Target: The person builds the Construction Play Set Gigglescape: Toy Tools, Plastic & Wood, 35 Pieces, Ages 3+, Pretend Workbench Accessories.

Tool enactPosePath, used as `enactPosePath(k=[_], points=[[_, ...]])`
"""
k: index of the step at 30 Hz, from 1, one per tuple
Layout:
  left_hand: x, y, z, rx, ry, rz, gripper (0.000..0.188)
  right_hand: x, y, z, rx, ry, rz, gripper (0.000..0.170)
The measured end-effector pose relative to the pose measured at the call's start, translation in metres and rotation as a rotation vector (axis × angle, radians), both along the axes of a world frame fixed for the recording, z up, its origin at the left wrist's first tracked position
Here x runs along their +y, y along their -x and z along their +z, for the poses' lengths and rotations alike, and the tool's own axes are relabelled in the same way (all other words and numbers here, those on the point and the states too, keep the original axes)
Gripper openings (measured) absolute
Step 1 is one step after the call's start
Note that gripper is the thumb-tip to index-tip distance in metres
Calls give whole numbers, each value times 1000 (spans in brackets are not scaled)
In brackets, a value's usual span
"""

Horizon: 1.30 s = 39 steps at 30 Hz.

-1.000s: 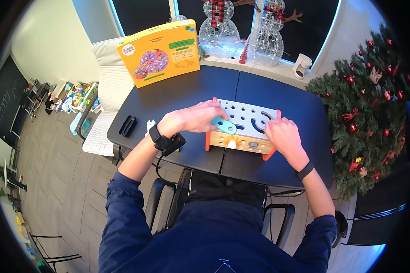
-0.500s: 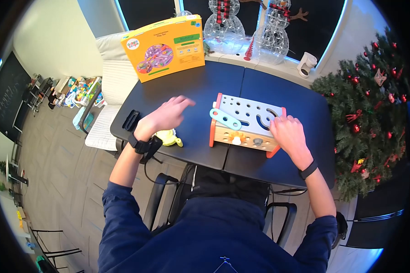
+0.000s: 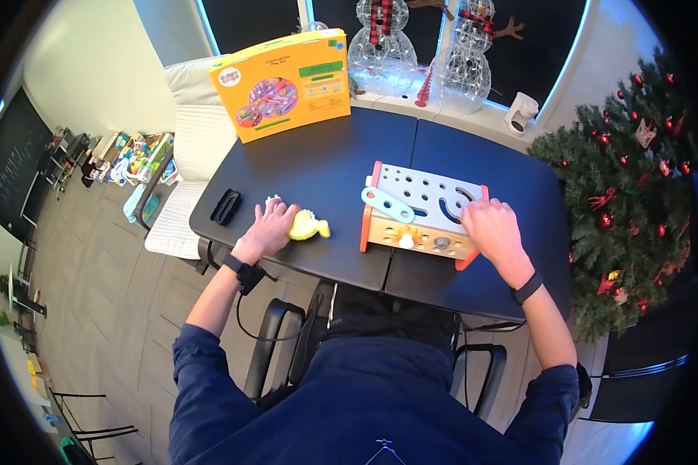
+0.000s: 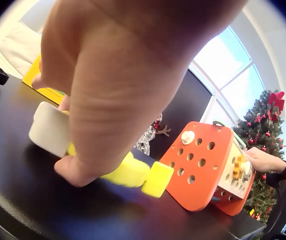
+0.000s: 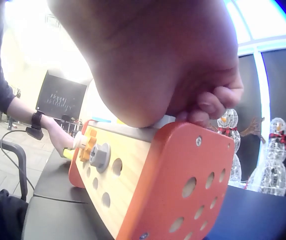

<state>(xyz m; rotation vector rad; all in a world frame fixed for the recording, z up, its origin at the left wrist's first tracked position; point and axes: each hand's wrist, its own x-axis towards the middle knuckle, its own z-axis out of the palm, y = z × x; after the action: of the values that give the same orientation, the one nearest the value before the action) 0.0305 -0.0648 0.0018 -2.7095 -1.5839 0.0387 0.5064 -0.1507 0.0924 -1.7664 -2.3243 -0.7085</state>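
Observation:
My left hand (image 3: 265,230) is low over the table's left half, thumb and fingers around a yellow toy piece (image 4: 128,172) with a squared end. A rounded white block (image 4: 49,127) lies by those fingertips; the palm hides part of both. On the right, my right hand (image 3: 492,226) grips the top edge of a toy workbench (image 3: 380,231), fingers curled over its orange end panel (image 5: 153,200). Across the bench's grey, holed top lies a turquoise strip (image 3: 396,209). An orange-yellow gear (image 5: 89,141) and a grey bolt (image 5: 99,156) sit on its wooden front.
At the back left of the black table (image 3: 341,167) stands a yellow box (image 3: 318,89). A black holder (image 3: 226,208) lies near the left edge. Beyond are a white chair (image 3: 198,132), wire snowmen (image 3: 461,74) on the sill and a decorated tree (image 3: 597,194) at right.
My left hand has let go of the turquoise strip on the bench top and moved left and down to the yellow piece, which has shifted slightly right. My right hand has stayed on the bench.

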Motion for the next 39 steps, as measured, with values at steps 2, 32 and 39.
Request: enactPosePath(k=[2, 32, 39], points=[[19, -1, 8, -240, 135, 12, 55, 0, 0, 3, 13, 24, 2, 29], [100, -178, 190, -510, 454, -566, 45, 49, 55, 138, 528, 136, 355, 23], [105, -192, 182, -559, 635, -523, 50, 77, 74, 144, 681, 153, 508, 25]])
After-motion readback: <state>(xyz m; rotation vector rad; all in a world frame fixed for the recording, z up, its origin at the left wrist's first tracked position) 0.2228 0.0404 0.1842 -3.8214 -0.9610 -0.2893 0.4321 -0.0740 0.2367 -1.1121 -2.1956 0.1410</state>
